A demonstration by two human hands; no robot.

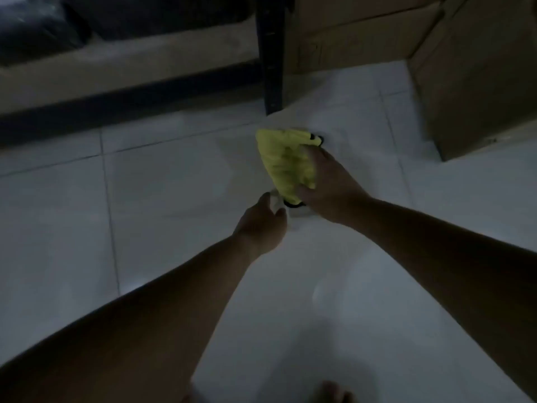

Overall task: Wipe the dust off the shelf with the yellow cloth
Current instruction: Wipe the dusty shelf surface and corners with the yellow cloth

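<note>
Tiled floor (pixel 174 184); yellow cloth (pixel 286 162) within curled right fingers (pixel 319 158); left fingers (pixel 280 213) nearby, hold unclear.

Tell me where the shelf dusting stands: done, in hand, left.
Done: the yellow cloth is picked up, held in the right hand over the tiled floor. In hand: the left hand is at the cloth's lower end, apparently adjusting the grip; too dim to tell if it holds it. Left: all the wiping; the cloth is clear of the shelf beside the black post.
</note>
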